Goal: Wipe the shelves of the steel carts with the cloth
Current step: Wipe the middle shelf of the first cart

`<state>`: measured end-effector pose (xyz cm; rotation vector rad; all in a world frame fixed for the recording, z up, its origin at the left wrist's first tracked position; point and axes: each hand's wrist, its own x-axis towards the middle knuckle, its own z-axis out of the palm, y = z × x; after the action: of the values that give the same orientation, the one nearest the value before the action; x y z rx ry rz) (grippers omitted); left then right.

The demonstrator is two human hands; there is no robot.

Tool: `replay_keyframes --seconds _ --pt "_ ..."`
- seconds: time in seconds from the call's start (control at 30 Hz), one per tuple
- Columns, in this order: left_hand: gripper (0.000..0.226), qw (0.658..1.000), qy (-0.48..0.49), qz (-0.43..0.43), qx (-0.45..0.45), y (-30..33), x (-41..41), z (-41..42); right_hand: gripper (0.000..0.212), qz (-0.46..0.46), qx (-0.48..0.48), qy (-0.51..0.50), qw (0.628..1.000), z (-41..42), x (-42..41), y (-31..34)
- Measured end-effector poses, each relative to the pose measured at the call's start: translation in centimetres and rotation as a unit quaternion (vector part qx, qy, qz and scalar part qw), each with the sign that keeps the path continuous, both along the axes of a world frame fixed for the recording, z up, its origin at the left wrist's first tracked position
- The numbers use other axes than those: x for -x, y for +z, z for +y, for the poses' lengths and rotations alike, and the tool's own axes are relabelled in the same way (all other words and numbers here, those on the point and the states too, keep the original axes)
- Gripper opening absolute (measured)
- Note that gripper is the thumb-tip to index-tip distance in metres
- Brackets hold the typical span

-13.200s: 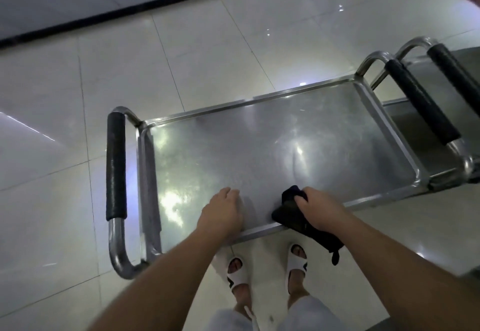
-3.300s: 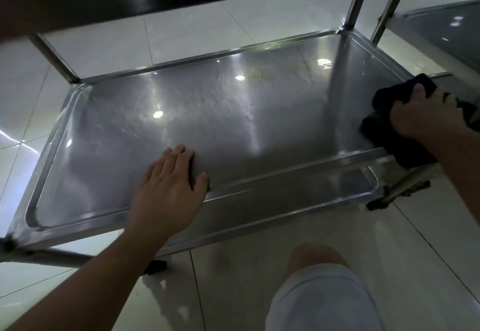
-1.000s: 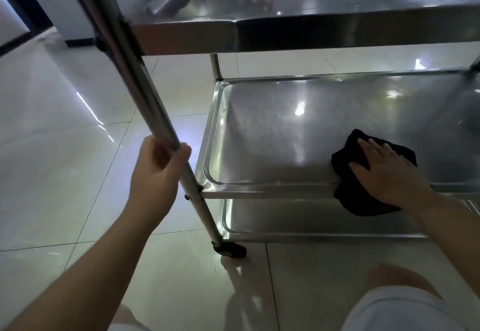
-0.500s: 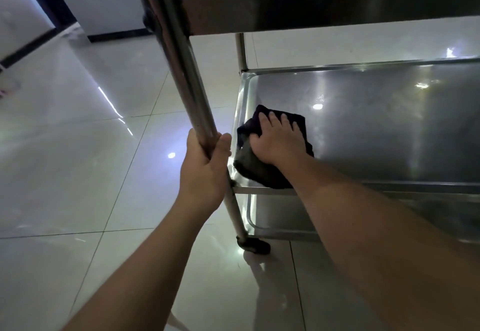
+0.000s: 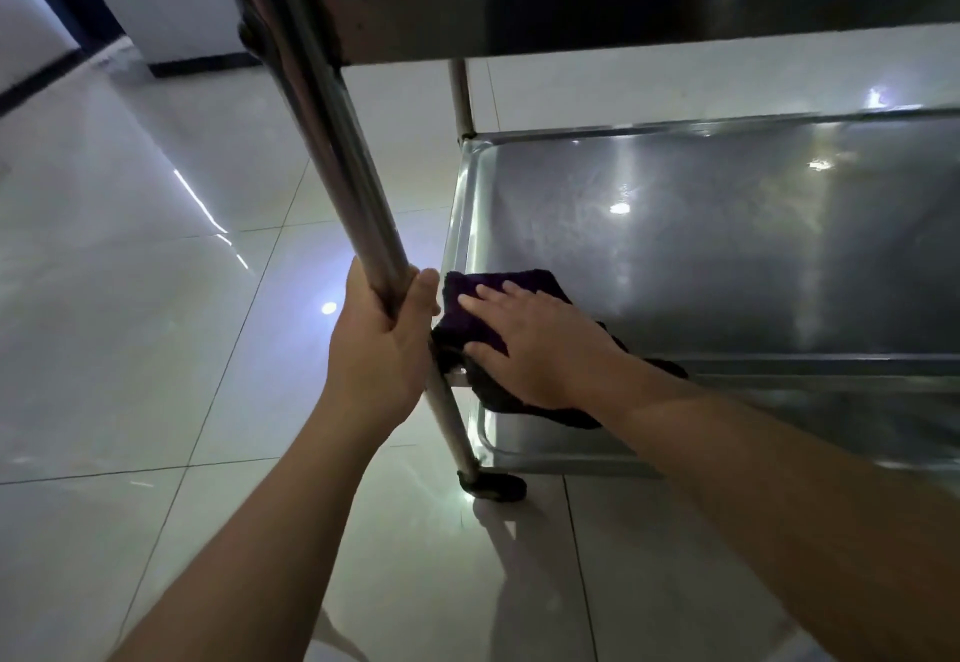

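Wiping the middle shelf (image 5: 727,246) of a steel cart.
Left hand (image 5: 379,344) fingers wrapped around the upright post (image 5: 332,142); right hand (image 5: 540,344) flat, fingers spread, pressing the dark cloth (image 5: 478,318) at frame centre.

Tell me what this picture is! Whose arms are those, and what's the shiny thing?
The picture comes from a camera worn on a person's head, so you see what that person sees looking down. The arms are theirs. The shiny thing is a steel cart with flat shelves stacked one above another. The left hand is wrapped around a cart leg, a slanted steel pole, probably to keep the cart steady. The right hand lies flat on a dark cloth and presses it onto the corner of the middle shelf. Part of the cloth hangs over the shelf's front edge. Nothing else lies on that shelf. Below is the glossy tiled floor, with the cart's black foot resting on it.
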<state>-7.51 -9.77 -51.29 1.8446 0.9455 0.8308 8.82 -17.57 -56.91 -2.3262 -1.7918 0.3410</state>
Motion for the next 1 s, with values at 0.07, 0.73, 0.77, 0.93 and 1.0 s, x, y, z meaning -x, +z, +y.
replay_keyframes --seconds 0.07,0.73,0.77,0.93,1.0 --pt "0.013 1.000 -0.002 0.015 0.001 0.1 0.1 0.0 0.061 -0.001 -0.010 -0.042 0.999 -2.7 -1.2 0.3" --pt "0.013 0.989 -0.004 0.116 0.090 3.0 0.7 -1.0 0.032 -0.071 -0.016 -0.219 0.973 -14.9 -7.6 2.5" --pt "0.015 0.985 -0.009 0.138 0.100 3.4 0.9 -1.0 0.032 -0.057 0.019 -0.224 0.973 -14.9 -7.3 3.5" --pt "0.037 0.944 -0.062 0.292 0.138 5.7 3.1 -1.0 0.032 0.059 0.241 -0.241 0.938 -14.1 -5.8 8.9" --pt "0.057 0.913 -0.061 0.371 0.158 7.3 5.1 -1.7 0.032 0.103 0.309 -0.210 0.922 -14.7 -4.6 11.4"
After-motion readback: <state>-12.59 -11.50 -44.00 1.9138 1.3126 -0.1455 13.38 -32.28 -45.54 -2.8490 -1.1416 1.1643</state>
